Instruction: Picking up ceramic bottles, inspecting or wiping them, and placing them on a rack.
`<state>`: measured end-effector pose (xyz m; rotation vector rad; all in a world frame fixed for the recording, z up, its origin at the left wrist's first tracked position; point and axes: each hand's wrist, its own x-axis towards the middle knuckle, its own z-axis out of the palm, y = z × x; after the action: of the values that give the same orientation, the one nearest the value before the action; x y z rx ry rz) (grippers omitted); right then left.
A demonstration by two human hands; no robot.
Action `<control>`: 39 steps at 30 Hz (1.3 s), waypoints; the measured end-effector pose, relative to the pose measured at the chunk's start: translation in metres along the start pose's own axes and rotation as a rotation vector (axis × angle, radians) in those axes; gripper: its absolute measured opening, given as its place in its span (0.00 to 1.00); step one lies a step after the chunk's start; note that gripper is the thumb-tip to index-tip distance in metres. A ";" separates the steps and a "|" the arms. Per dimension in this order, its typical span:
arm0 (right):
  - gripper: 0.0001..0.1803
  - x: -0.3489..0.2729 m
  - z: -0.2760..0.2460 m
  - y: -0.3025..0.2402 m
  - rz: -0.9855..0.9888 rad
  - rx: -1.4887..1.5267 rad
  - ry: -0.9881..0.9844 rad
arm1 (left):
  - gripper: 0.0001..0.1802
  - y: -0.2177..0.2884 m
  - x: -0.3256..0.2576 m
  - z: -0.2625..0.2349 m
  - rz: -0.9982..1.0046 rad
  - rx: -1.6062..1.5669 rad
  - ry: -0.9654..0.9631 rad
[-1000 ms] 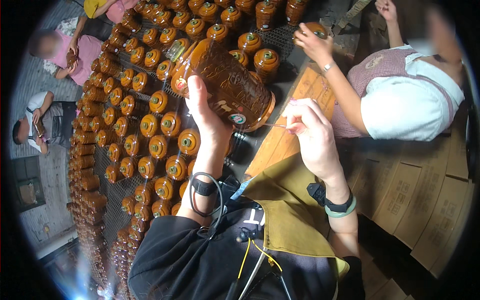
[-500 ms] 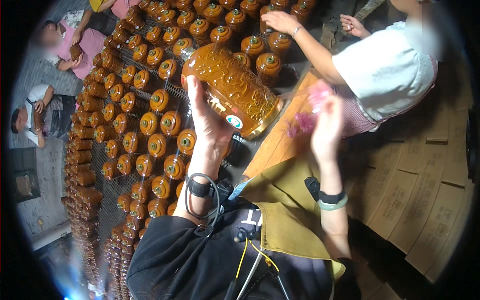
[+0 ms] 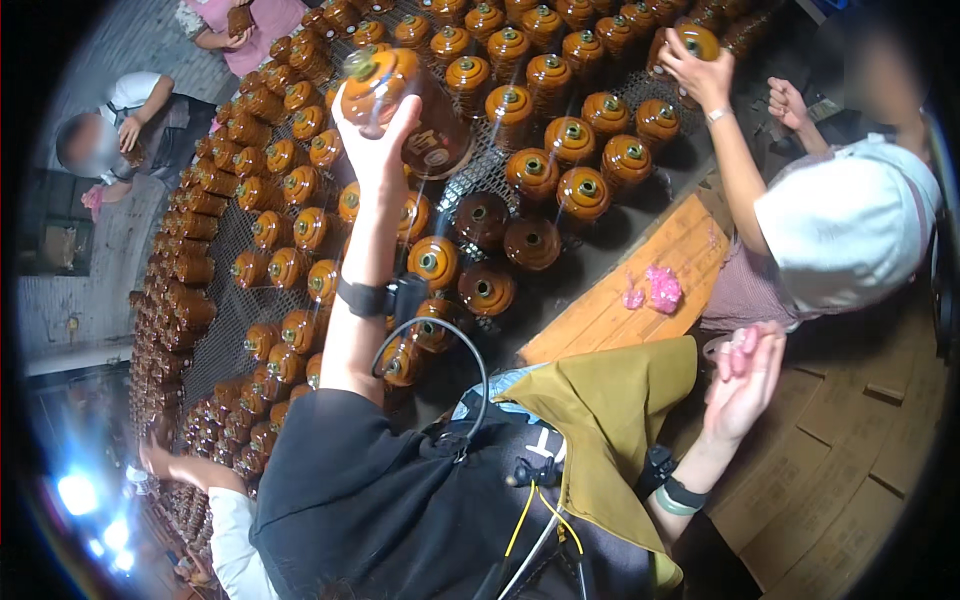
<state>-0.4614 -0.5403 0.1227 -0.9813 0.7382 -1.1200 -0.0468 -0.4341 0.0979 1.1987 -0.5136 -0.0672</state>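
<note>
Far left, seated people beside the mesh table, rows of brown jars curving along its edge. Lower left, another person's hand reaching among jars at the near rim. Further right, left hand raised at arm's length, fingers wrapped round a brown jar, gripping it from below, lifted clear above the mesh, tilted, cap toward the upper left. Black band on that wrist, cable looping beneath. Under and beyond the held jar, more jars standing upright in rows, orange caps up, a few darker ones near the middle. Right of these, wooden board running diagonally, pink lumps lying on it. Below, olive cloth over the lap. Next, right hand open, palm up, fingers spread and relaxed, empty of any jar, pink residue at the fingertips, well apart from the held jar. Far right, a co-worker in a white cap, arm stretched over the table, hand closed on another jar at the back row.
</note>
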 end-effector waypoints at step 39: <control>0.17 -0.029 -0.005 0.048 0.210 -0.471 0.097 | 0.55 -0.186 0.060 0.053 -0.121 1.123 -0.616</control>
<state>-0.4551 -0.5075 0.0768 -1.2134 1.1905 -0.8289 0.0247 -0.5697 -0.0352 2.3313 -1.0874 -0.2827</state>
